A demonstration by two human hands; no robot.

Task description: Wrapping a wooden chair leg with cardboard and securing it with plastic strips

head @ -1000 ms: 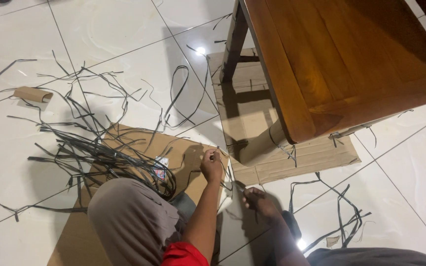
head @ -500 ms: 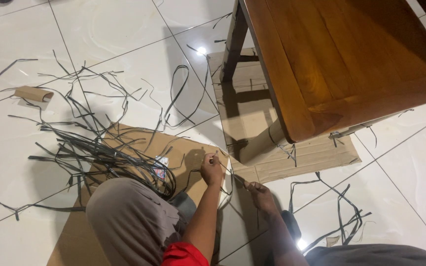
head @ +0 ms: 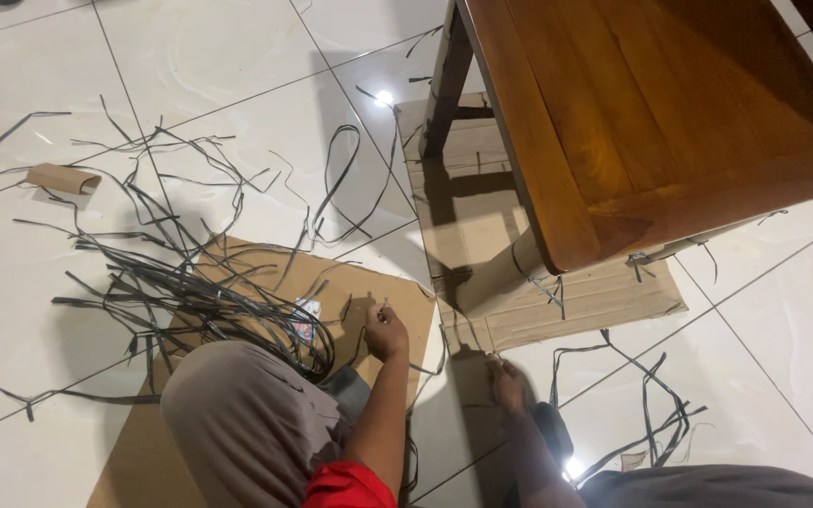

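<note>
Left hand [head: 386,329] and right hand [head: 508,381] pinch thin dark strips [head: 190,292]; cardboard sheet [head: 265,273] beneath.

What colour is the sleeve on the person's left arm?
Red: the short sleeve shows at the bottom edge of the head view.

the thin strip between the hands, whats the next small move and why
Probably draw the hands further apart: the left hand and right hand each pinch an end of a thin strip that looks slack over the cardboard sheet.
</note>
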